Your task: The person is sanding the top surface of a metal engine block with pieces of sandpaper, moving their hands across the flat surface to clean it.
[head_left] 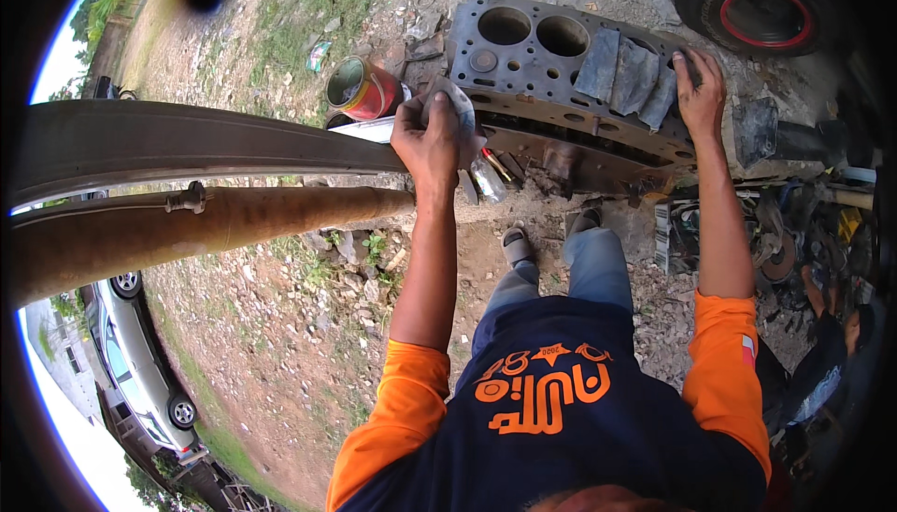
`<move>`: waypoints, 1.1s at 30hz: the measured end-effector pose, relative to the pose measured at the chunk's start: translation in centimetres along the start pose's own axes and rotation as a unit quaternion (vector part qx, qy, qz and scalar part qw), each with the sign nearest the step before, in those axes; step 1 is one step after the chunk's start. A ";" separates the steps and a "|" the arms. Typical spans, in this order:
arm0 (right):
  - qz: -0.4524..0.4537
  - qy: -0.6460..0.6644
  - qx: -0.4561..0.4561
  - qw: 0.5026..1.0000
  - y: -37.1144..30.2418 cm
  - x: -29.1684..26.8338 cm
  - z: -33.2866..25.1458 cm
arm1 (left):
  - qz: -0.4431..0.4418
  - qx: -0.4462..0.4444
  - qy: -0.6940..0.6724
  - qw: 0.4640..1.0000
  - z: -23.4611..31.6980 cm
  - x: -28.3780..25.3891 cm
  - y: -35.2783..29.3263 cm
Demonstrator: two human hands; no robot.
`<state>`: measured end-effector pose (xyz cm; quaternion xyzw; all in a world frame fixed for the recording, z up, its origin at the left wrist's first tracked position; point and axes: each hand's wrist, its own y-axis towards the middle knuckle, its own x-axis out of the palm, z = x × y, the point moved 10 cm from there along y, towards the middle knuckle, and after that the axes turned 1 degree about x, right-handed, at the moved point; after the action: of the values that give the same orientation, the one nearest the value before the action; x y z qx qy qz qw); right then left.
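A heavy grey engine block [523, 78] lies in front of me, its flat top face pierced by round cylinder bores and smaller holes. My left hand [430, 143] is closed in a pinch on a thin grey sheet [460, 106], worn and pale at its lower edge, just off the block's left end. At the right end, my right hand [703, 96] rests with fingers stretched over the block's edge. Beside those fingers, dark grey folded sheets [635, 78], cloth or abrasive paper, lie across the block and cover part of its bores.
Left of the block stands a red bucket [371, 92]. A clear bottle [488, 180] sits below my left hand. A dark beam [206, 138] and a brown pipe [215, 222] cross from the left. A tyre [747, 3] is at upper right; another person [822, 362] is at lower right.
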<state>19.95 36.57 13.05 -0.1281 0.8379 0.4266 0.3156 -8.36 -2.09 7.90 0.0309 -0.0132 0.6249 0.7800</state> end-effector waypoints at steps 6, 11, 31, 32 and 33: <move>0.023 0.093 -0.052 0.994 -2.6 -4.0 -7.5 | -0.068 -0.056 -0.029 0.996 -1.0 2.1 -5.8; -0.072 0.183 -0.107 0.975 -7.3 -4.1 -13.6 | -0.082 -0.075 -0.019 0.994 -0.8 4.1 -6.3; -0.146 0.146 -0.150 0.967 -6.2 -8.1 -10.5 | -0.268 -0.071 0.146 0.949 4.1 18.3 -9.2; -0.112 0.149 -0.117 0.975 -5.9 -8.1 -8.3 | -0.242 0.034 0.185 0.952 5.3 18.4 -8.5; -0.079 0.151 -0.084 0.982 -5.0 -8.4 -6.6 | -0.239 0.091 0.269 0.929 6.1 18.9 -8.3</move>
<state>26.04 27.86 18.15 -0.2829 0.8243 0.4450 0.2061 3.98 14.14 14.79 -0.0651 0.2614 0.4032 0.8746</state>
